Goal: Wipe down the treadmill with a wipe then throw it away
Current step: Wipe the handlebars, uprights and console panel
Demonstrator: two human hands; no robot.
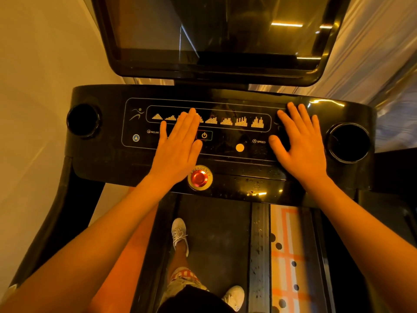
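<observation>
You stand on the treadmill [67,211] facing its glossy black console [101,163], with both of your hands laid palm down on the control panel and well apart from each other.

Your left hand [178,143] lies flat with its fingers straight and close together. The fingertips cover part of the row of program icons [225,120], and the thumb rests just beside the power button [204,135].

Your right hand [300,143] is also flat, its fingers straight and slightly spread at the right end of the panel. Its thumb reaches toward the SPEED label [259,141]. Neither hand curls around anything, and you cannot tell whether anything lies beneath either palm.

The red emergency button [199,178] sits on the console's lower edge, just right of your left wrist. A round yellow light [239,147] glows between your hands. A round cup holder sits at each end of the console, the left cup holder [84,119] well clear of your left hand and the right cup holder [348,142] just beside your right hand. Small specks or droplets dot the console's lower edge below your right hand.

The dark screen [214,30] rises above the console. Below it, your white shoes stand on the belt [214,222], one shoe [179,233] forward and the other shoe [234,295] nearer to you.
</observation>
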